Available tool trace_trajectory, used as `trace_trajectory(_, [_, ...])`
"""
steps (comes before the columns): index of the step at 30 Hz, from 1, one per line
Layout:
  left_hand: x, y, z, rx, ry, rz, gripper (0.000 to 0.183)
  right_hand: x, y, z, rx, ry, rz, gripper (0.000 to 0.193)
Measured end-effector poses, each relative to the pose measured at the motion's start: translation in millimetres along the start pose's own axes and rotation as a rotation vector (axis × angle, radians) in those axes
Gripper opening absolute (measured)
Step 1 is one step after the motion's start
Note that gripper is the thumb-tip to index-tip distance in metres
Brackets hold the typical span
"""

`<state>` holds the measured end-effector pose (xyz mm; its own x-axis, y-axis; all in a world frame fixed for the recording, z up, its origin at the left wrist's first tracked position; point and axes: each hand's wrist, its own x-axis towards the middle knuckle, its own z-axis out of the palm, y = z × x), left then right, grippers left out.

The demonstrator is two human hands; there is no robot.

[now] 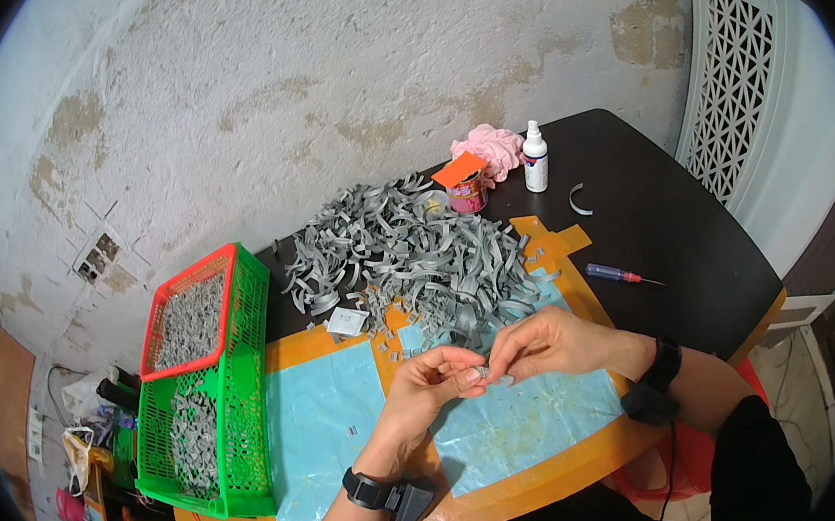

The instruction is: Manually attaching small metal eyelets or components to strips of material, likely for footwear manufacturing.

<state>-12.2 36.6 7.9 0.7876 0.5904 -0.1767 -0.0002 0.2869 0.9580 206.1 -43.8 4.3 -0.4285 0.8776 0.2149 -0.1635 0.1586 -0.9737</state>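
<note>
Over the near part of the blue sheet (524, 431), my left hand (430, 385) and my right hand (551, 343) meet, fingers pinched. A small grey piece (482, 372) sits at my left fingertips, and my right fingers close at its other side. A pale grey bit (505, 381) shows just under my right fingertips; whether it belongs to the same piece I cannot tell. Beyond my hands lies a big heap of curved grey strips (396, 242). Several small grey pieces (385, 339) are scattered along its near left edge.
At left, a red basket (231, 309) rests on a green basket (228, 480), both holding small grey pieces. Behind the heap stand a can (469, 195), a pink cloth (490, 151) and a white spray bottle (535, 159). A screwdriver (612, 272) lies to the right.
</note>
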Motion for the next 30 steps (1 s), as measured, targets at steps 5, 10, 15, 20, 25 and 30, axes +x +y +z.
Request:
trace_trajectory(5, [0,-2,-1,0.007,-0.049,0.005,0.012,1,3,-3,0.013,-0.043,0.018,0.012])
trace_trajectory(10, [0,-4,-3,-0.030,-0.040,0.014,0.011,1,-2,3,0.063,0.072,0.238,0.011])
trace_trajectory(15, [0,-2,5,-0.038,0.009,0.027,0.010,1,6,4,0.059,0.160,0.168,0.013])
trace_trajectory(20, [2,-5,6,-0.031,0.025,0.032,0.010,2,15,7,0.043,0.208,0.109,0.014])
trace_trajectory(25, [3,-6,8,-0.025,0.051,0.070,0.011,2,15,9,0.040,0.263,0.121,0.014])
trace_trajectory(30, [4,-9,8,0.015,0.053,0.093,0.012,2,16,9,0.022,0.276,0.111,0.015])
